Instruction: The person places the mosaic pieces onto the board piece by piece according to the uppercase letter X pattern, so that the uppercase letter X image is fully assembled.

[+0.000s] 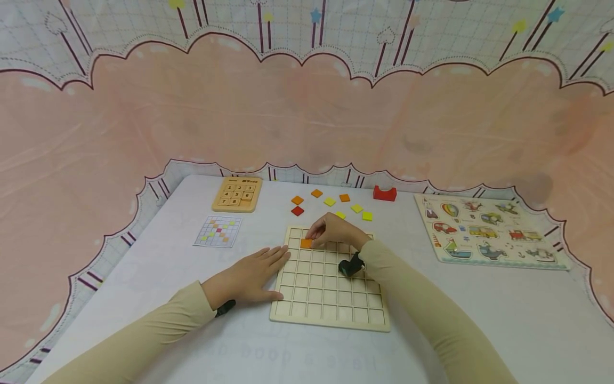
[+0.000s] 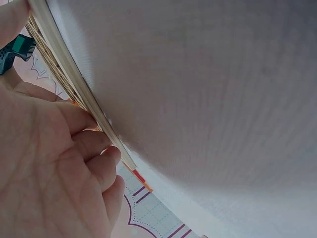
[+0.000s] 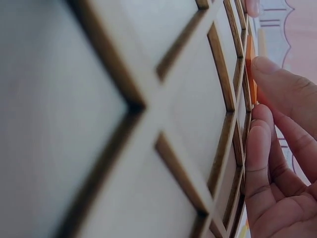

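Note:
A wooden grid board (image 1: 331,323) lies on the white table in front of me. My left hand (image 1: 247,274) lies palm down along the board's left side, fingers spread; its fingertips and thumb touch the edge. At the board's far left, my right hand (image 1: 338,230) has its thumb and fingers at an orange square tile (image 1: 306,244), which sits at a cell near the top row. In the right wrist view, the thumb (image 3: 270,67) rests against the orange tile (image 3: 252,74), which looks slightly tilted. The fingers are bent beside it.
Beyond the board lie a red tile (image 1: 297,211), several orange tiles (image 1: 316,193) and several yellow tiles (image 1: 356,208). A red notched block (image 1: 385,193) stands behind. Left are a pattern card (image 1: 218,231) and a number puzzle (image 1: 237,194); right, a picture puzzle board (image 1: 489,229).

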`<state>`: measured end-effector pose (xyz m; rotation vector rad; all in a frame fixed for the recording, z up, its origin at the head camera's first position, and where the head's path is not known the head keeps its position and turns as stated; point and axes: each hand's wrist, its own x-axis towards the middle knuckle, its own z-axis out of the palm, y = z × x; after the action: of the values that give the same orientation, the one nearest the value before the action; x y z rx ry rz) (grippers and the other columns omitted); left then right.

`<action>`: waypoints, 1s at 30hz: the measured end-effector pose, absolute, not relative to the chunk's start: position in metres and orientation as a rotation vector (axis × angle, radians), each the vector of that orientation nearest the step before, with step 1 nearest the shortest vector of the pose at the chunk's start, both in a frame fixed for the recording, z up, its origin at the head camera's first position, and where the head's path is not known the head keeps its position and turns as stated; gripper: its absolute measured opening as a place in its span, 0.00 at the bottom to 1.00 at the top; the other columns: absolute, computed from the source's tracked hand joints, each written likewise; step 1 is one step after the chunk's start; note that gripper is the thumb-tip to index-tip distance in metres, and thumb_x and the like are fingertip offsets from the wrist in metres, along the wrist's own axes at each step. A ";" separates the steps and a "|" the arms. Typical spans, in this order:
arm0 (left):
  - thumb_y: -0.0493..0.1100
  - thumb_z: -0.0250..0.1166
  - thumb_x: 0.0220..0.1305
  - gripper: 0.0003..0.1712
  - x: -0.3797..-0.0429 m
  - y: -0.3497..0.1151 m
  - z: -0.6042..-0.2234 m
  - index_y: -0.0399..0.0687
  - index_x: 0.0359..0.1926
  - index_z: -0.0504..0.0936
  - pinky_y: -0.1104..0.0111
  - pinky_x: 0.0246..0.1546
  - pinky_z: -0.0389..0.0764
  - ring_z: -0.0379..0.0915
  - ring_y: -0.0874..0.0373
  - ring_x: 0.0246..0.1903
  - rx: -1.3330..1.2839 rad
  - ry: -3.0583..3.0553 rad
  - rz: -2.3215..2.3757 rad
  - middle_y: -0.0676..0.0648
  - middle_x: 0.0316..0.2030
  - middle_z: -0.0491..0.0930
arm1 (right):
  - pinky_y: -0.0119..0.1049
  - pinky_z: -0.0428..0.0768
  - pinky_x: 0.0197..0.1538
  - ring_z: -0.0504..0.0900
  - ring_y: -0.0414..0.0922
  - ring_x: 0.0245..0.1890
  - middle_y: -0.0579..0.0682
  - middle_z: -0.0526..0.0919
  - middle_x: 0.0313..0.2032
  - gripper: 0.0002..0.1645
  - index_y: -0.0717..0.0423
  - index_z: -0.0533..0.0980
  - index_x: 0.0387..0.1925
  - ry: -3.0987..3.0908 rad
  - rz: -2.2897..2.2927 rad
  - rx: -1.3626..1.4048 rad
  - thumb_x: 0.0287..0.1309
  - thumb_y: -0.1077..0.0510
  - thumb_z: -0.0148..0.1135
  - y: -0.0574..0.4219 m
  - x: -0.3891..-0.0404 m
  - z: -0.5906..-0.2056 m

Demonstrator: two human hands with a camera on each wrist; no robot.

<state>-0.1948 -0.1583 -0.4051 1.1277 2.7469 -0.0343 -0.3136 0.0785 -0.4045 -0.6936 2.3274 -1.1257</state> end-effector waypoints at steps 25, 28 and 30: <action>0.68 0.53 0.60 0.52 -0.193 -0.160 -0.406 0.39 0.72 0.49 0.55 0.73 0.52 0.45 0.47 0.73 1.078 2.730 0.003 0.41 0.73 0.48 | 0.31 0.78 0.56 0.81 0.40 0.46 0.67 0.76 0.55 0.25 0.71 0.72 0.55 2.266 -1.325 -0.642 0.56 0.65 0.63 0.152 -0.377 -0.373; 0.68 0.53 0.60 0.52 -0.193 -0.159 -0.406 0.40 0.73 0.49 0.56 0.73 0.52 0.45 0.47 0.73 1.074 2.733 -0.005 0.41 0.73 0.47 | 0.37 0.76 0.60 0.80 0.44 0.50 0.67 0.75 0.56 0.26 0.71 0.71 0.56 2.330 -1.375 -0.567 0.56 0.65 0.62 0.161 -0.384 -0.373; 0.69 0.53 0.60 0.52 -0.193 -0.160 -0.406 0.40 0.73 0.49 0.56 0.73 0.51 0.45 0.48 0.73 1.071 2.734 -0.008 0.42 0.73 0.47 | 0.40 0.74 0.61 0.78 0.47 0.53 0.66 0.75 0.56 0.26 0.69 0.71 0.57 2.391 -1.359 -0.531 0.57 0.64 0.62 0.164 -0.387 -0.374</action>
<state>-0.1928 -0.1597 -0.4063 1.0712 2.7337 -0.0079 -0.3873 0.1642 -0.3745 -0.5312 2.3910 -1.3594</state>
